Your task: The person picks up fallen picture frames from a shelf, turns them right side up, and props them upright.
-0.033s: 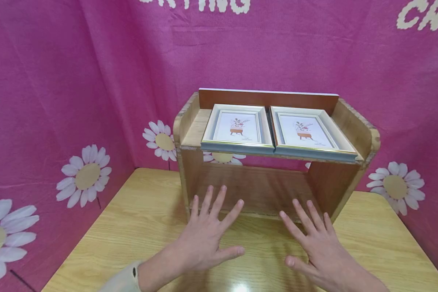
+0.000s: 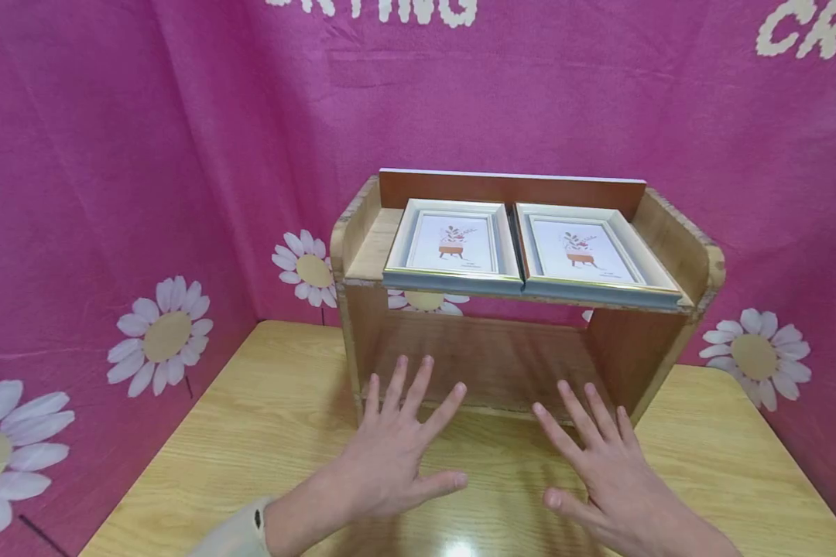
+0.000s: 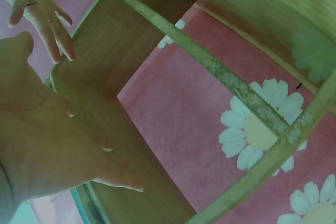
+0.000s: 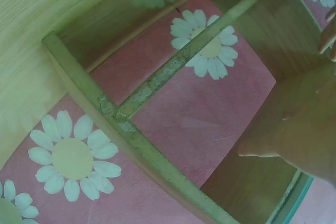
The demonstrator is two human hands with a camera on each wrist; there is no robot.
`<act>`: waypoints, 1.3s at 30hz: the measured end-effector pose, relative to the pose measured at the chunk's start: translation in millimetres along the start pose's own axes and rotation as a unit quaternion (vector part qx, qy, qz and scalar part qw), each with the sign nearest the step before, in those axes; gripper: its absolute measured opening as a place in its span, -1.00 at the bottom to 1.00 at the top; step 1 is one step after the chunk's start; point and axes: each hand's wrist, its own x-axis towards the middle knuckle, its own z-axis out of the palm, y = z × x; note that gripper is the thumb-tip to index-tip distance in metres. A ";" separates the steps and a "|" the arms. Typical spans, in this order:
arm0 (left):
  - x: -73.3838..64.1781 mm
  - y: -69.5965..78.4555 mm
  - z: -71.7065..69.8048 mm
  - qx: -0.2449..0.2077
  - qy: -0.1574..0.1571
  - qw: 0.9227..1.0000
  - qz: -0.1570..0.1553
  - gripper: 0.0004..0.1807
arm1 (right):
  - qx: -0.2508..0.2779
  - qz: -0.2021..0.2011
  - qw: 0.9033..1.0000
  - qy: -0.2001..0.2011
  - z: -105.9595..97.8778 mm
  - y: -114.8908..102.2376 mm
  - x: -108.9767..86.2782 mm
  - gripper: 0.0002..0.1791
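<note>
Both hands hover spread-fingered in front of a small wooden shelf (image 2: 676, 241) in the head view. My left hand (image 2: 393, 456) has its fingers straight and apart, facing the shelf's left half, and holds nothing. To the right, my right hand (image 2: 609, 473) is likewise spread, with nothing in it. On the shelf's upper board lie two picture frames side by side, a left picture frame (image 2: 453, 244) and a right picture frame (image 2: 580, 251), each showing a potted plant print. The left wrist view shows the left hand (image 3: 47, 140) close up; the right hand (image 4: 304, 132) is partly cropped in the right wrist view.
The shelf stands on a light wood-grain table (image 2: 251, 433). Below its upper board is a compartment with a brown floor and a gap at the back. A pink curtain (image 2: 202, 155) with white daisies hangs behind and along the left side.
</note>
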 end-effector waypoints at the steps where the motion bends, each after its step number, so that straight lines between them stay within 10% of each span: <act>1: -0.6 0.8 0.0 0.001 -0.002 1.000 0.000 0.00 | -0.001 -0.001 1.000 0.001 -0.1 -0.8 -0.5 -0.10; 21: -9.6 -1.6 -21.9 -0.023 -0.001 1.000 0.010 -0.03 | 0.006 -0.008 1.000 -0.002 -10.8 -8.5 2.7 -0.09; 31: 17.3 -15.6 -98.4 -0.103 0.177 0.978 0.045 -0.21 | 0.024 -0.072 0.988 0.131 -84.0 -22.2 57.6 -0.22; 39: 66.8 -48.3 -143.2 -0.177 0.177 0.967 -0.045 -0.31 | 0.016 -0.060 0.990 0.125 -124.7 -21.4 124.3 -0.22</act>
